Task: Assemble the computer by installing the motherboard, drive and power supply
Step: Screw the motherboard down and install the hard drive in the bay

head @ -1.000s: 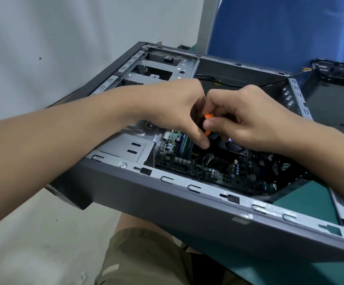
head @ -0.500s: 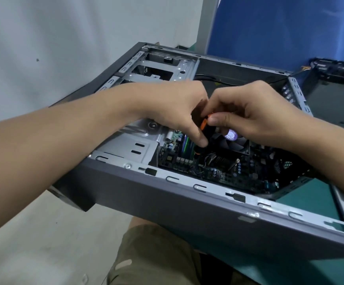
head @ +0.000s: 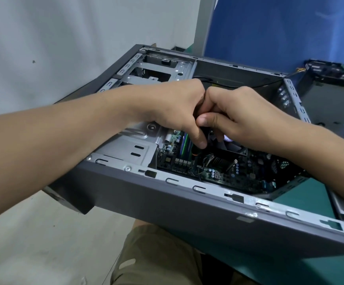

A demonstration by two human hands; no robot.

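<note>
Two bare forearms, without sleeves, watch or bracelet showing, run to the left hand [head: 173, 112] and the right hand [head: 243, 118], both ungloved with short, plain nails and no rings in sight. At the lower edge, olive-khaki shorts [head: 156, 258] cover the person's lap, the fabric creased and carrying a small pale tab near the leg.
</note>
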